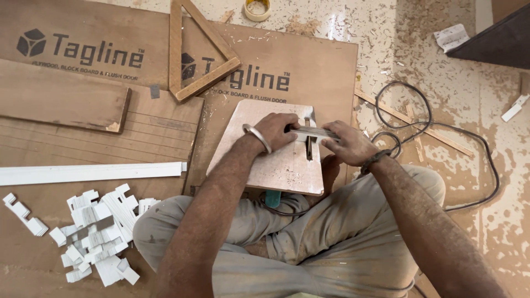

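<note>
I sit cross-legged on the floor with a small plywood saw table in front of my knees. Both hands hold one thin pale strip across the slot in the board. My left hand, with a metal bangle on the wrist, grips the strip's left end. My right hand, with a thread band on the wrist, pinches its right end. The blade in the slot is mostly hidden by the strip and my fingers.
A pile of several short white cut pieces lies at the lower left, below a long white strip. Plywood sheets, a wooden triangle frame, a tape roll and a black cable lie around on the sawdust-covered floor.
</note>
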